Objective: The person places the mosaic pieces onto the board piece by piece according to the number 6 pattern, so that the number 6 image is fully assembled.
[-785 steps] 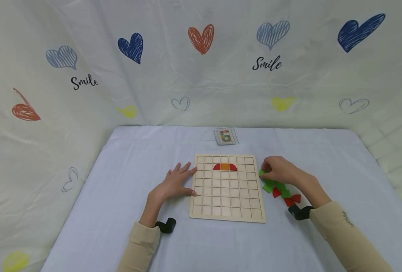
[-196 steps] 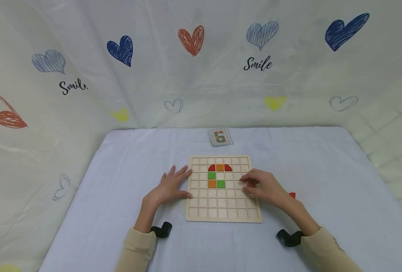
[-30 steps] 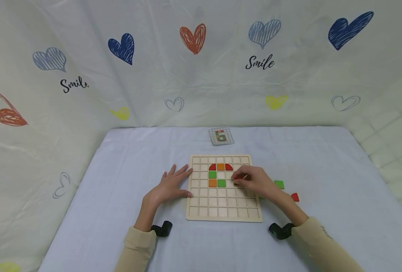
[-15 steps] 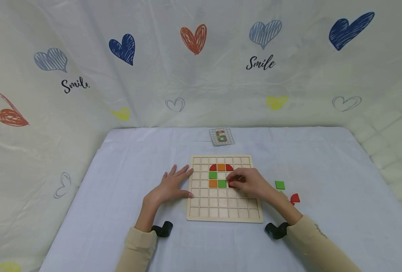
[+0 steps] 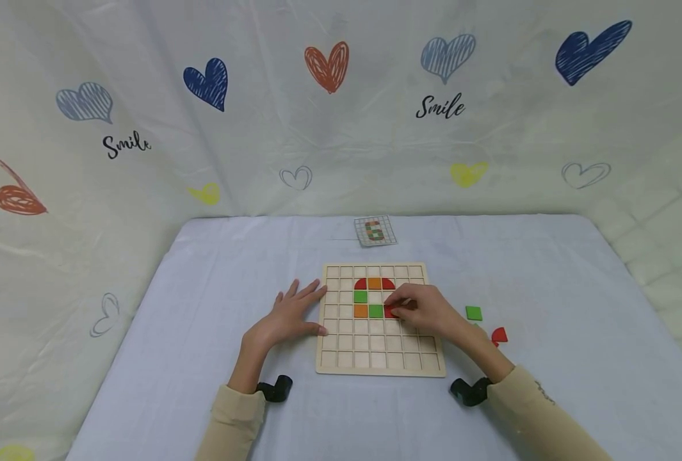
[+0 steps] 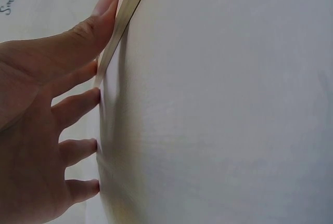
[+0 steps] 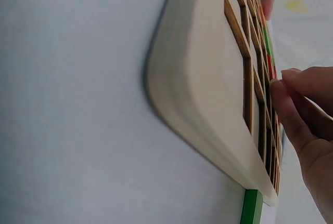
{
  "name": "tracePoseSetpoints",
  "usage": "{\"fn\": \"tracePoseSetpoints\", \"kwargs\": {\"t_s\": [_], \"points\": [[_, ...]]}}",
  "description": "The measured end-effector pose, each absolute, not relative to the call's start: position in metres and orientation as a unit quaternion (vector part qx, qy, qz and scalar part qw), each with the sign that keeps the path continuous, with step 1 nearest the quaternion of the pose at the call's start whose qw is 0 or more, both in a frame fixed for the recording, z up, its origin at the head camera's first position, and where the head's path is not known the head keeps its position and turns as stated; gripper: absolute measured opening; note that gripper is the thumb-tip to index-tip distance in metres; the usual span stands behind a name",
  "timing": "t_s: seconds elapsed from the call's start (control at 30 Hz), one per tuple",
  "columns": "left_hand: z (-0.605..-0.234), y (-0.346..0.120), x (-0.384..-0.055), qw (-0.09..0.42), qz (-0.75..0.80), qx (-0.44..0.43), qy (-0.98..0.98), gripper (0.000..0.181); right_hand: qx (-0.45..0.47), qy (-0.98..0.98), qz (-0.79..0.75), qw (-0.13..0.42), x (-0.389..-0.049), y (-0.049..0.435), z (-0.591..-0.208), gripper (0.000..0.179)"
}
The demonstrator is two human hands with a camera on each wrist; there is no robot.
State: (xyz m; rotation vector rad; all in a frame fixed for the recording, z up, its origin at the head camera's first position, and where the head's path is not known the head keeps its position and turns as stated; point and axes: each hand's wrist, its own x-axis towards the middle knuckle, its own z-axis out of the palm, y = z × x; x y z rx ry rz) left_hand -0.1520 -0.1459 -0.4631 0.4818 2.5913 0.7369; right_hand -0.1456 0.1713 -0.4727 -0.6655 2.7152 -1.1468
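Note:
A wooden grid board (image 5: 361,344) lies flat on the white cloth. My left hand (image 5: 285,320) has its fingers spread, thumb and fingertips against the board's left edge, also seen in the left wrist view. Over the board my right hand (image 5: 427,308) pinches a red curved-edge tile (image 5: 389,312) between thumb and fingers, right at the cell beside a green tile (image 5: 376,311). The fingers hide part of it. Set in the grid are an orange tile (image 5: 360,311), another green tile (image 5: 360,296), and a top row with an orange square (image 5: 374,283) between two red curved pieces.
Right of the board lie a loose green tile (image 5: 474,313) and red pieces (image 5: 499,335), partly behind the right forearm. A green tile (image 7: 252,206) sits by the board's edge. Behind the board is a pattern card (image 5: 375,230) showing a 6. A heart-printed curtain hangs behind.
Since the earliest frame, green and orange tiles have been set below the top row. In the last second my right hand shifted left, bringing the red tile into line with its cell. Left hand stays.

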Motion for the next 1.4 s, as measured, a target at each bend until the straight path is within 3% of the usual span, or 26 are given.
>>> {"fn": "tracePoseSetpoints", "kwargs": {"t_s": [0.73,1.4], "points": [[-0.460,-0.143,-0.152,0.196,0.248,0.165,0.934,0.089,-0.150,0.912,-0.379,0.046,-0.129,0.216,-0.460,0.017],[-0.462,-0.143,-0.149,0.194,0.242,0.163,0.937,0.090,-0.210,0.930,-0.302,0.012,-0.104,0.251,-0.463,0.028]]}}
